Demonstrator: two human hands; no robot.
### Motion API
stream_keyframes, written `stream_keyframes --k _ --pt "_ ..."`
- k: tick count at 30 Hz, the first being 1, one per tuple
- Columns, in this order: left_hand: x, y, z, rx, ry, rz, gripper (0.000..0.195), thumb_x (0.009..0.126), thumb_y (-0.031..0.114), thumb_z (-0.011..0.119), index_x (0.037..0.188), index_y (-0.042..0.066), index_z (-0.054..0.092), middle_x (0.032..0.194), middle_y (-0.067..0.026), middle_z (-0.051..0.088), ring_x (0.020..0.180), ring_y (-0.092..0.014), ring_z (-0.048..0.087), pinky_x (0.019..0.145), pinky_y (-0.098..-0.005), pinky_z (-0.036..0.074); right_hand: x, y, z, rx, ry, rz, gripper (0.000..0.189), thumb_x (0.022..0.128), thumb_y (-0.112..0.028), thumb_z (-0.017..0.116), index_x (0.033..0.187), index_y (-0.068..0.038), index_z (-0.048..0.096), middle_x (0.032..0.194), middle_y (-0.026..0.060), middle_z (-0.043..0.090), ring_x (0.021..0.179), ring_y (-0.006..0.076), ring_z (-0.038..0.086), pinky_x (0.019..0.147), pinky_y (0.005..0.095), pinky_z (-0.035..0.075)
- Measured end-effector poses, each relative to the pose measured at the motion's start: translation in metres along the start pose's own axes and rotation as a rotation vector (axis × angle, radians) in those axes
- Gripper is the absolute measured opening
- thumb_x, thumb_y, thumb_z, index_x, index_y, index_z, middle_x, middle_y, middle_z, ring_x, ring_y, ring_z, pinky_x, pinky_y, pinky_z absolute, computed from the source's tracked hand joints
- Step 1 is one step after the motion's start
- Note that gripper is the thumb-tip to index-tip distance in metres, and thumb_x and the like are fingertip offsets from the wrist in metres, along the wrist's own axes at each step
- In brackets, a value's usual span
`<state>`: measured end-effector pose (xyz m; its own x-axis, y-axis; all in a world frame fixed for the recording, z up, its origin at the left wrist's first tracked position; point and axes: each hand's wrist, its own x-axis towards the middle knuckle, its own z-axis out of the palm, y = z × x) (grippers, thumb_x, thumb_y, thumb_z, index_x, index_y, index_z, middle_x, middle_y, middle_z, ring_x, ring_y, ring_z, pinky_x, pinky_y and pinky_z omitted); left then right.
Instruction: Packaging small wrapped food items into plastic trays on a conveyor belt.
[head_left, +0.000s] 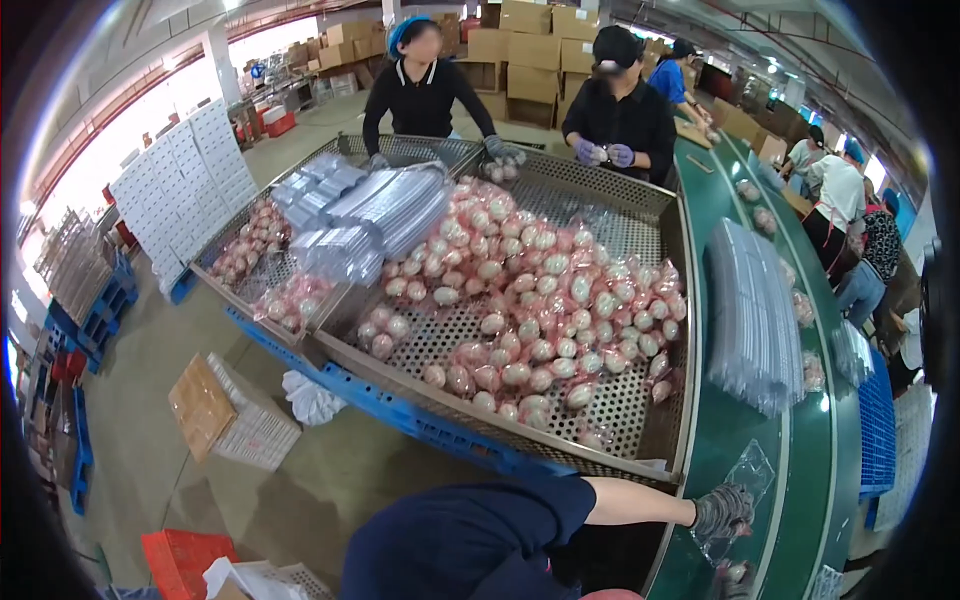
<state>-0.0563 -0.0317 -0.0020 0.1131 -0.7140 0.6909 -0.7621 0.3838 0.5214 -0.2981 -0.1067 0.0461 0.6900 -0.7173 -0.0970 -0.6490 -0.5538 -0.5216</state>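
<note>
My left hand (724, 514), in a grey knit glove, reaches over the green conveyor belt (701, 420). Its fingers are closed on a clear plastic bag (751, 469), with something reddish under the fingertips. Just below it, at the picture's bottom edge, lies a wrapped bundle (736, 573) with dark grey beside it; whether that grey is my right hand cannot be told. Left of the belt, a perforated metal bin (495, 424) holds a heap of pale egg-shaped pieces in clear and red wrap (555, 300). A stack of clear plastic trays (754, 322) stands on the belt.
More clear trays (397, 202) lie across the bin's divider. Two co-workers, one in grey gloves (504, 154), one in purple gloves (604, 152), stand at its far side. Others work along the belt. A blue pallet (405, 416), white crate (255, 427) and red crate (180, 562) are on the left.
</note>
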Motion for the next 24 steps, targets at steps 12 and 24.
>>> stream_keyframes --k 12,24 --pt "0.000 0.018 -0.044 -0.012 -0.139 -0.092 0.027 0.084 0.034 0.056 0.074 0.012 0.070 0.076 -0.0140 0.064 0.079 -0.032 0.061 0.075 -0.0451 0.045 -0.014 -0.006 0.079 -0.832 0.337 -0.023 0.043 0.095 -0.027 0.047 0.129 -0.001 0.049 0.124 0.0203 0.056 0.117 0.0342 0.053 0.096 0.0422 0.045" --pt "0.037 0.004 -0.045 0.096 -0.464 -0.024 0.031 0.094 0.034 0.046 0.093 0.017 0.072 0.086 -0.0096 0.069 0.087 -0.029 0.064 0.080 -0.0434 0.048 -0.048 -0.042 0.010 0.866 0.179 0.152 0.029 0.089 -0.029 0.063 0.092 0.000 0.056 0.083 0.0066 0.063 0.069 0.0157 0.062 0.061 0.0308 0.051"
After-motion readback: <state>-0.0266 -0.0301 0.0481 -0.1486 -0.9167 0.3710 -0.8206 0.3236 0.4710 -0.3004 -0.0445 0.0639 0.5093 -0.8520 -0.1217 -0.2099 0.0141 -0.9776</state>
